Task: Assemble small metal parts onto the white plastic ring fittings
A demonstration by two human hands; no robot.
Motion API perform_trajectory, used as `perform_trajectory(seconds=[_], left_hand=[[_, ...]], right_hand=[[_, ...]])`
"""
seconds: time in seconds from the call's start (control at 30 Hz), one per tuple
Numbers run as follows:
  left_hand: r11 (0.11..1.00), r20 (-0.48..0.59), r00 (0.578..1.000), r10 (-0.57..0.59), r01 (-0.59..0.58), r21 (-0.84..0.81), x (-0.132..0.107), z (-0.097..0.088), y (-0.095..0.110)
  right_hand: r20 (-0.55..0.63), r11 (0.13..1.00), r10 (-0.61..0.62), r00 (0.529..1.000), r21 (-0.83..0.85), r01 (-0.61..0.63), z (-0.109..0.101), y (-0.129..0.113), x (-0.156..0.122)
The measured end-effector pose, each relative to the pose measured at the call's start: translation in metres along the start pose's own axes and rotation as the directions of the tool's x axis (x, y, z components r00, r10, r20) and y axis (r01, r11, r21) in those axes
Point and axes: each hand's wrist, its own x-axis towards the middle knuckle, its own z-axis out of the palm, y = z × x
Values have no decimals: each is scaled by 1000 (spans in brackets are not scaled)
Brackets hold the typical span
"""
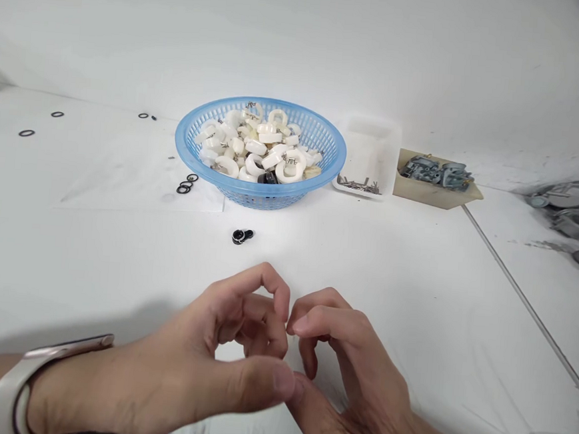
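Perforated blue plastic basket [189, 143], matt table [415, 274]

Left hand [219, 352] and right hand [343, 362] meet fingertip to fingertip in front of a blue basket [194, 149] of white rings [257, 147]; small black rings [242, 236] lie between basket and hands.

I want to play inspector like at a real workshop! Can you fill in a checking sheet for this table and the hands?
Surface: white table, a seam line on its right side.
Job's things: left hand and right hand meet fingertip to fingertip; whether they pinch something cannot be told. Small black part lies just beyond them.
Clutter: blue basket of white rings; black O-rings; clear tray with metal pins; cardboard tray of grey metal parts.
Grippers: bare hands, watch on left wrist.
Cables: nothing seen.
Surroundings: white wall; grey metal pieces far right.
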Motion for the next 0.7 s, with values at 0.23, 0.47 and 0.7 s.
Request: perform_trajectory(seconds=[0.23,0.47,0.7], left_hand=[[990,-2,998,-63,63,123,-3,5,6],[967,-39,999,-7,17,252,-8,4,-8],[966,20,997,-74,67,251,-5,2,-2]], right_hand=[[-11,1000,-20,1000,-2,20,1,-1,1],[13,999,46,999,29,-46,0,1,-3],[-15,997,53,998,56,-52,2,3,-2]])
